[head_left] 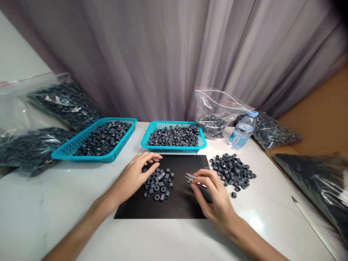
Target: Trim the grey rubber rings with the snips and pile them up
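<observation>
My left hand (136, 172) hovers at the left edge of a small pile of dark grey plastic rings (157, 187), its fingers apart and curved, with nothing seen in them. The short tube-like pieces lie loose on a black mat (179, 210). To their right, my right hand (213, 195) is closed around small thread snips (203, 192). Their two pointed metal blades are slightly apart and point left toward the pile, touching none of it. Part of the dark handle is hidden by my fingers and palm.
Behind the mat stand two blue baskets (174, 148) (112, 156) of grey pieces. Another heap (235, 170) lies right of the mat, near a water bottle (243, 132). Filled plastic bags (212, 123) stand around, and a white pointed strip (312, 224) lies far right.
</observation>
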A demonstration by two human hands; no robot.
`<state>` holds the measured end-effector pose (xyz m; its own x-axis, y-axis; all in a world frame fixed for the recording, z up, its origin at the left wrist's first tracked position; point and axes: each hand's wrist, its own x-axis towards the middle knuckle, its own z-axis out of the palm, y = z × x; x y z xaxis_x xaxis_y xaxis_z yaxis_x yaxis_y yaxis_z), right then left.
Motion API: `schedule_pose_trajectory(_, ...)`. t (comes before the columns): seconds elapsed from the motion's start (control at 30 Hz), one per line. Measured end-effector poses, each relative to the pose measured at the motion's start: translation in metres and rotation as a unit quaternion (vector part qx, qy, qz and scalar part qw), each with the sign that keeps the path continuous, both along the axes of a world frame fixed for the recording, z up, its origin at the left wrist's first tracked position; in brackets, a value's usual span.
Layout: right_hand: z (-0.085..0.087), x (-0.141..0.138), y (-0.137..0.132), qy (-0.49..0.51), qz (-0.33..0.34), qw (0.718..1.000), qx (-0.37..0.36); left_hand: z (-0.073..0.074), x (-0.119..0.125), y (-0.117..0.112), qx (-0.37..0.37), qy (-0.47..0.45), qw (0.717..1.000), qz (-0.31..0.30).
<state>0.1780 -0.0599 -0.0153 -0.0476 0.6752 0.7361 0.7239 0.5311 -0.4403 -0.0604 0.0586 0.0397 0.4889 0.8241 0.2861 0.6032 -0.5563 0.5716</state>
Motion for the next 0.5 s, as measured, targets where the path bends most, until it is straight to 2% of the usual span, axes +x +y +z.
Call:
schedule_pose_trajectory(0.1,-0.003,-0.001,0.001,-0.002,-0.007,1.0,-0.01,-0.008,-0.013,0.014,-0.02,0.065,0.998,-0.002)
schedule_pose_trajectory(0.2,-0.006,-0.004,0.002,-0.008,-0.011,1.0,-0.023,-0.014,-0.013,0.011,-0.035,0.081,0.996,-0.014)
schedule_pose_trajectory(0.37,-0.006,-0.004,0.002,-0.009,-0.008,0.999,-0.034,-0.013,-0.004,0.003,-0.016,0.086,0.996,-0.013)
schedule_pose_trajectory(0.5,-0.004,-0.004,0.004,-0.004,-0.01,0.999,-0.04,-0.012,-0.002,0.005,-0.043,0.075,0.996,-0.015)
